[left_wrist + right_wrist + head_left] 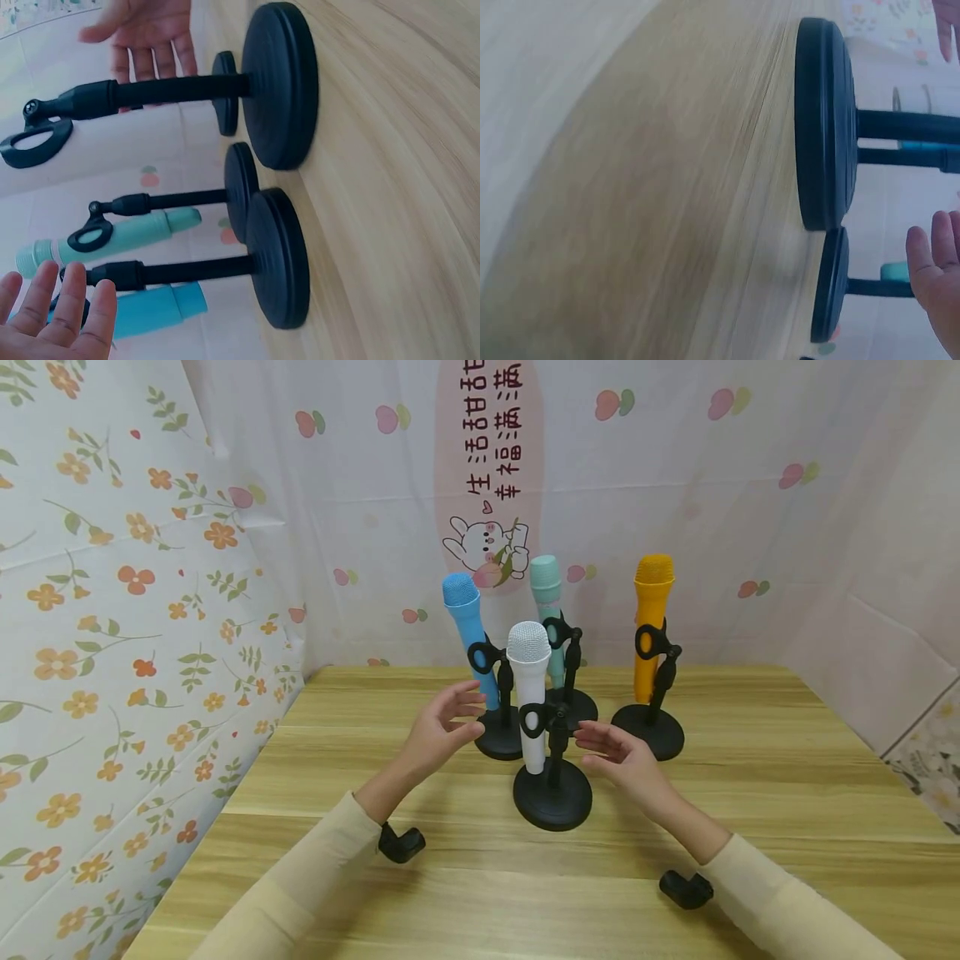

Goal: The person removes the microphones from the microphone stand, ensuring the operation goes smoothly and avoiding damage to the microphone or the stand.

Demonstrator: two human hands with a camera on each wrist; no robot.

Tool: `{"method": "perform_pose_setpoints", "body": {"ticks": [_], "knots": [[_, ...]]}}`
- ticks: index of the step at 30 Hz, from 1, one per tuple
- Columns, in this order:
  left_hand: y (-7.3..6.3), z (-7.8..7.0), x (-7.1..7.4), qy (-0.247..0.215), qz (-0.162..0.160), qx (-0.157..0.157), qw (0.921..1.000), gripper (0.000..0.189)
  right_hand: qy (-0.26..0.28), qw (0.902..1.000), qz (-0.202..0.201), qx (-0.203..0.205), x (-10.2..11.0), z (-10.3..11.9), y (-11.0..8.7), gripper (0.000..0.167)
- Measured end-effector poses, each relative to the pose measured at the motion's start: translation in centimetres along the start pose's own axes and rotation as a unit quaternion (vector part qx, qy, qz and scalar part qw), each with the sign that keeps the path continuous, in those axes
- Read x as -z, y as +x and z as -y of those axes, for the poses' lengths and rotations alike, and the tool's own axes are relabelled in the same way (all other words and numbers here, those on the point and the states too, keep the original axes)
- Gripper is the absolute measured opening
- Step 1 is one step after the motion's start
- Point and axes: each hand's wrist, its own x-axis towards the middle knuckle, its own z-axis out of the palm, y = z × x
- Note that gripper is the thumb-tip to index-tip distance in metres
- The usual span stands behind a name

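Head: white microphone [530, 697] in black stand [552, 802] on table [480, 893], between left grip [444, 727] and right grip [624, 762], both released. Left wrist: left grip near blue microphone [161, 309]; teal microphone [150, 232] beside. Right wrist: fingers loose, nothing held.

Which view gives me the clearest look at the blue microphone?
The head view: the blue microphone shows there from top to bottom, only partly covered by a black clip. The left wrist view shows its lower part beyond the left fingers; the right wrist view, just a blue sliver, probably it.
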Motion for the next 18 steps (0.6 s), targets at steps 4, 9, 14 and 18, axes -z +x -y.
{"method": "perform_pose_setpoints", "body": {"ticks": [4,9,14,18], "knots": [[0.5,-0.1,-0.6,-0.014,0.002,-0.004,0.9999,0.103,0.011,0.9999,0.002,-0.010,-0.5,0.1,0.1,0.046],[1.0,-0.5,-1.3,-0.027,0.003,0.000,0.9996,0.104,0.021,0.9996,-0.002,-0.021,-1.1,0.1,0.3,0.046],[1.4,-0.7,-1.7,-0.036,0.005,0.011,0.9993,0.101,0.023,0.9986,-0.009,-0.046,-1.6,0.3,0.5,0.048],[1.8,-0.9,-2.1,-0.051,0.007,0.016,0.9985,0.104,0.025,0.9973,-0.016,-0.068,-2.0,0.4,0.5,0.050]]}}
